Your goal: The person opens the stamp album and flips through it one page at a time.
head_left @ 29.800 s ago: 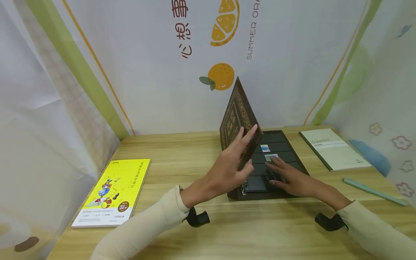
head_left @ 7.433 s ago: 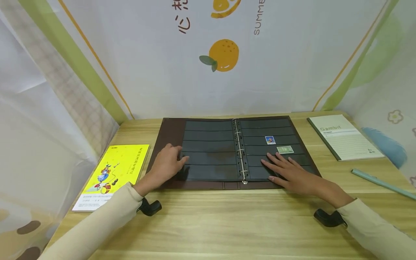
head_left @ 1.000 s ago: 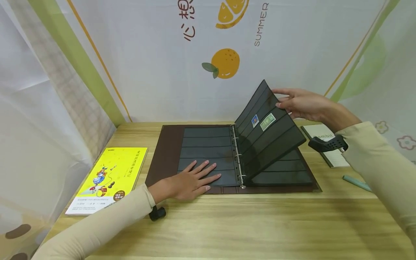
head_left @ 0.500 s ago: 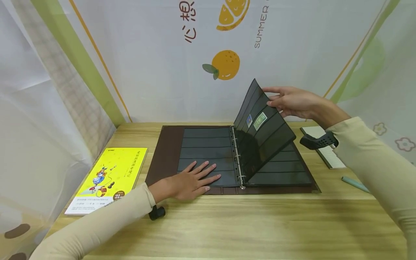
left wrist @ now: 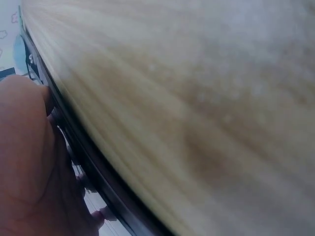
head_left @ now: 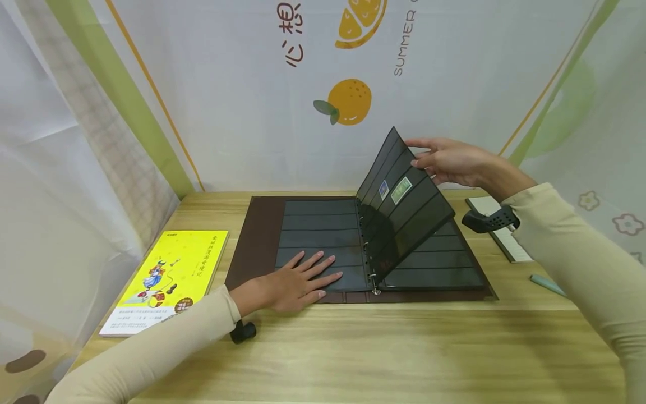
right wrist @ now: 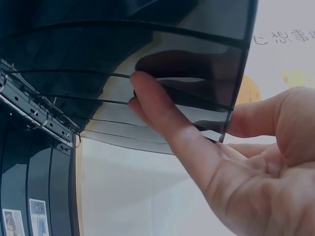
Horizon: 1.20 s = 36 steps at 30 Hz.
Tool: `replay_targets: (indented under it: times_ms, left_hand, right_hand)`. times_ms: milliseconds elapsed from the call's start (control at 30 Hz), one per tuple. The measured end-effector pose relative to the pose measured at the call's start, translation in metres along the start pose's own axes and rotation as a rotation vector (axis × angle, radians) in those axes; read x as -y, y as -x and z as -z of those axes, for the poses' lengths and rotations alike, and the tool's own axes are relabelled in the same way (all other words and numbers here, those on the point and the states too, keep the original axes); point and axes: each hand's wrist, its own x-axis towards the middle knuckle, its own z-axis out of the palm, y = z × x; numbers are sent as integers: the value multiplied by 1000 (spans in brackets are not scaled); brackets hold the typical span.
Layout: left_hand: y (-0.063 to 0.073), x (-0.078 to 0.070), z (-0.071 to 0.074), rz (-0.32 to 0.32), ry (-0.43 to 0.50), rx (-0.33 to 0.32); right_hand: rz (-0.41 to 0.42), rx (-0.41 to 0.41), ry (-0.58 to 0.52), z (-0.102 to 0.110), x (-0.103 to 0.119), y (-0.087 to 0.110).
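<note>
A brown ring-bound stamp album (head_left: pixel 254 241) lies spread on the wooden table. My left hand (head_left: pixel 298 287) rests with spread fingers on the lower part of its black left page (head_left: pixel 320 223). In the left wrist view this hand (left wrist: pixel 29 157) sits by the album's edge (left wrist: pixel 93 157). Up at the right, my right hand (head_left: pixel 459 161) pinches the outer edge of a raised black pocket page (head_left: pixel 419 213), thumb on the near side, fingers behind. That page carries a small blue stamp (head_left: pixel 384 189) and a green stamp (head_left: pixel 402 191). Stamps (right wrist: pixel 38 218) also show lower left in the right wrist view.
A yellow book (head_left: pixel 171 269) lies left of the album. At the right, a pale notebook (head_left: pixel 510 238) is partly hidden by the right forearm, as is a light green pen-like stick (head_left: pixel 547 284). A white curtain (head_left: pixel 242 140) printed with oranges hangs behind the table.
Over the last second the raised page has swung a little left with my right hand pinching it. Earlier that page lay flat under the right hand. The left hand has stayed put this last second.
</note>
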Motion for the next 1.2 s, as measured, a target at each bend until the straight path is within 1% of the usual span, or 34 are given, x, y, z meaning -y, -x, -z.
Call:
replay_targets:
  times_ms: [267,467,567,700,933,1033,1100,1133,1200]
  left_hand:
    - [0,1,-2,1,8,-5]
    - [1,1,-2,4,1,-7]
    - [0,1,-2,3,2,-7]
    - [0,1,-2,1,9,-14]
    - [1,3,3,-17,33,-26]
    - [-1,4,10,-34,53,-35]
    - [-4,4,16,-39,88,-43]
    - [-6,4,19,-45,112,-56]
    - [-10,2,26,-47,201,-88]
  right_hand:
    - [-49,-2,-26,0,2,-1]
    - [-27,15,-80,-4,6,-5]
    - [-37,18,-91,-8,6,-6]
    - [-51,15,-61,-12,4,-4]
    - [-35,36,-15,-11,4,-1]
    - [-35,43,-21,-11,4,-2]
    - [-36,44,-24,-11,5,-2]
    - [-36,44,-25,-10,5,-2]
    - [-36,41,-21,-10,5,-2]
